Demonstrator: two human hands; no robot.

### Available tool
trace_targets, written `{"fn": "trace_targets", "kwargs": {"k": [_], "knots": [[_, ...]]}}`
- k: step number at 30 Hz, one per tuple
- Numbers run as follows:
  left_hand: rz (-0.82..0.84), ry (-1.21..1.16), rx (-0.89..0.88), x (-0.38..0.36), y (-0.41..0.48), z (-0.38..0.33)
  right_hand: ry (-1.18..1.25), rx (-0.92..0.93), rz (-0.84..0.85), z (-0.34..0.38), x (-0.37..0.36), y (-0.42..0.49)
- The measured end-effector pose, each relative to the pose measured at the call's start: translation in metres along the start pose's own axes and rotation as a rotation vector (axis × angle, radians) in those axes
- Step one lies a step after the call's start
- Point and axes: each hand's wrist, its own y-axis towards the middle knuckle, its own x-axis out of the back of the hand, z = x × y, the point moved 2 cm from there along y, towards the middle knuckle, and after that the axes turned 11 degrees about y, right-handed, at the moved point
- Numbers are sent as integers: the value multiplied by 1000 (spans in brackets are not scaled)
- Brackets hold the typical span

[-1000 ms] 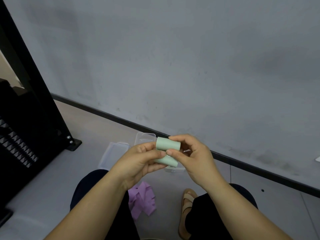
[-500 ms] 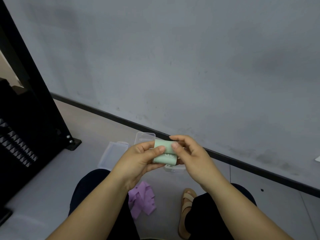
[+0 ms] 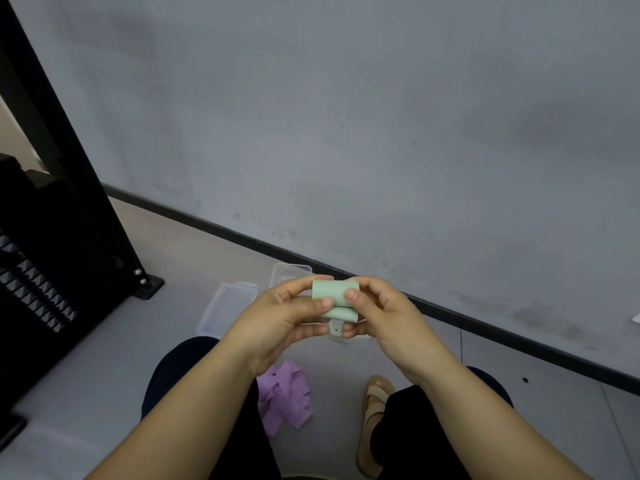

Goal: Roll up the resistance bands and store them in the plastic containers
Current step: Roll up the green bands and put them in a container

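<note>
A pale green resistance band (image 3: 334, 299) is wound into a short roll and held in front of me above the floor. My left hand (image 3: 287, 317) pinches its left side with thumb and fingers. My right hand (image 3: 377, 315) pinches its right side, thumb on the front. A clear plastic container (image 3: 292, 273) stands on the floor behind the hands, mostly hidden by them. Its clear lid (image 3: 228, 306) lies to the left. A crumpled purple band (image 3: 285, 398) lies on the floor between my knees.
A black metal frame with a bolted foot (image 3: 145, 285) stands at the left. A grey wall with a black skirting (image 3: 485, 323) runs close behind the container. My sandalled foot (image 3: 374, 420) rests on the floor at the right.
The green roll has been turned between my fingers and wound tighter; both hands kept their place above the container.
</note>
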Motion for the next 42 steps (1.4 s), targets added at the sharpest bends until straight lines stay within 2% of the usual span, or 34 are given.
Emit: {"fn": "trace_targets", "kwargs": {"k": [11,14,19,24,34,36,38,40,42], "knots": [[-64,125,-14,4,3,3,-198,103,79,-1,1,0],[-70,138,-36,5,3,2,-210,65,94,-1,2,-1],[-111,224,-80,6,3,3,-70,-41,31,-2,3,2],[-118,234,-101,1,2,6,-158,-64,-19,-1,5,6],[-136,267,-120,3,2,6,-307,106,-18,1,9,8],[-138,347,-108,2,3,6,-334,138,-17,0,10,9],[-136,549,-96,1,3,4,-384,167,1,-1,10,10],[-92,781,-114,1,4,2,-432,179,27,-3,10,9],[-30,877,-131,-1,6,0,-451,172,36,-3,11,9]]}}
